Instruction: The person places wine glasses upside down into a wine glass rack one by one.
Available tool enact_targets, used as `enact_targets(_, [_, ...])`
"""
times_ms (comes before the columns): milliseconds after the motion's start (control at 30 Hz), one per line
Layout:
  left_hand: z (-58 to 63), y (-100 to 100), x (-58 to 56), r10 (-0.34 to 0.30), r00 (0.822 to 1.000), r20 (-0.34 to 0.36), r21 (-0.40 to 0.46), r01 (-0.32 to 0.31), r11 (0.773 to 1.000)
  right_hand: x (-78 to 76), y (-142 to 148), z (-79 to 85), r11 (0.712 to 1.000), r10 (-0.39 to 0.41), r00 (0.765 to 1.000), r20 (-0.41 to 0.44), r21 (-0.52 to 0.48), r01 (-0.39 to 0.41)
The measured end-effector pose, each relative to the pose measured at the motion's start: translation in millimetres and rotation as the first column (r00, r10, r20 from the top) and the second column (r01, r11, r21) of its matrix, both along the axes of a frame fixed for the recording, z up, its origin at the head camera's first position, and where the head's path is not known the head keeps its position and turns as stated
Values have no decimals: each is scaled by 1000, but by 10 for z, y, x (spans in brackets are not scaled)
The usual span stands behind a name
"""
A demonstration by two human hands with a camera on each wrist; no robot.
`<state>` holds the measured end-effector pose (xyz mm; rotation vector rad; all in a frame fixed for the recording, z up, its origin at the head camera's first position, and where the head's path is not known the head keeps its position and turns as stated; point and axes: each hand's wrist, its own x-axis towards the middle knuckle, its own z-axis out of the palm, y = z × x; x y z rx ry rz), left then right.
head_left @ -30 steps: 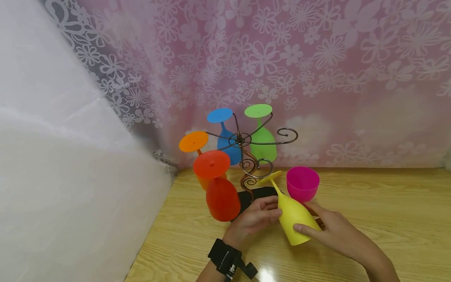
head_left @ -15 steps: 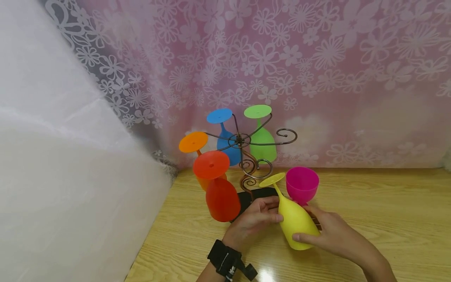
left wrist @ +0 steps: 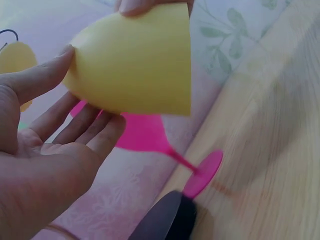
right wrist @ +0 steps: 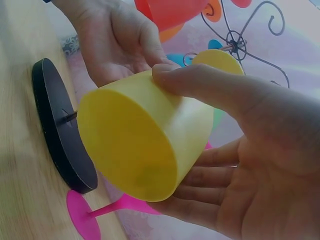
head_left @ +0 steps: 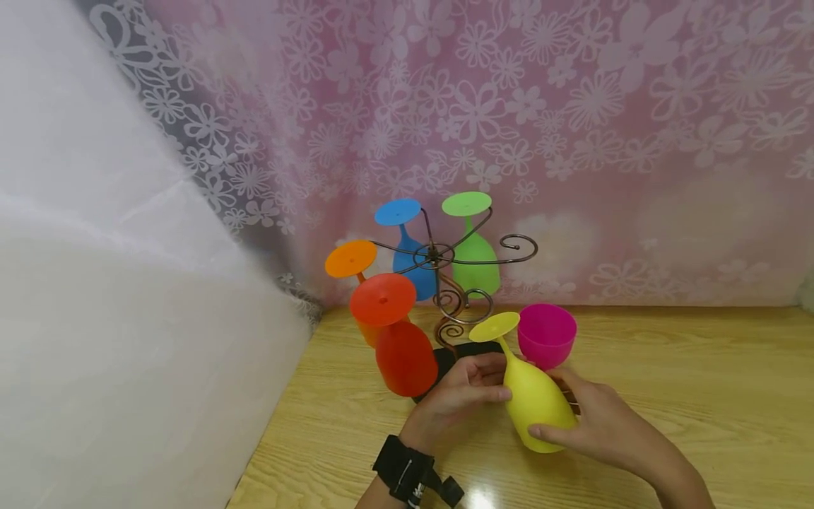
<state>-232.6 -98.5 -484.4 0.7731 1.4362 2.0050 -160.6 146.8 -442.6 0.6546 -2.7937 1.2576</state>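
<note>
Both hands hold a yellow plastic goblet (head_left: 540, 410), tilted with its foot up and its mouth down. The left hand (head_left: 463, 387) has its thumb and fingers at the narrow end of the bowl. Lower on the bowl, the right hand (head_left: 600, 420) grips near the rim, thumb in front and fingers behind. In the right wrist view the goblet's open mouth faces the camera. Just behind stands a magenta goblet (head_left: 547, 339), upright beside the black base (right wrist: 65, 135) of a metal glass rack (head_left: 434, 254). The rack's nearest curled arm ends close above the yellow foot.
Blue (head_left: 407, 265), green (head_left: 473, 258), orange (head_left: 351, 259) and red goblets (head_left: 405, 357) hang upside down from the rack's arms. A bare curled arm (head_left: 518, 247) reaches right. The wooden table (head_left: 712, 382) meets a pink flowered curtain (head_left: 572, 141) behind and white cloth (head_left: 127, 318) at left.
The yellow goblet has shifted slightly down and right, and its foot now shows more of its flat face. Both hands keep their hold; the last half second shows almost no movement.
</note>
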Motion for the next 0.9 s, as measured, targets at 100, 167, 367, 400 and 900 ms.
enact_targets(100, [47, -48, 0, 60, 997, -54, -88, -65, 994, 27, 35, 22, 1000, -15, 1000, -27, -25, 14])
enact_targets(167, [94, -105, -6, 86, 987, -134, -157, -107, 982, 48, 60, 43, 999, -34, 998, -48, -33, 32])
enact_targets(367, [328, -345, 11, 59, 933, -355, -293, -171, 941, 105, 106, 125, 994, -97, 991, -88, -56, 93])
enact_targets(400, [368, -383, 22, 58, 923, -381, -299, -182, 937, 111, 110, 141, 993, -105, 990, -90, -63, 100])
enact_targets(900, [676, -629, 164, 444, 729, -521, 35, -501, 865, 213, 38, 251, 958, -215, 951, -220, -236, 162])
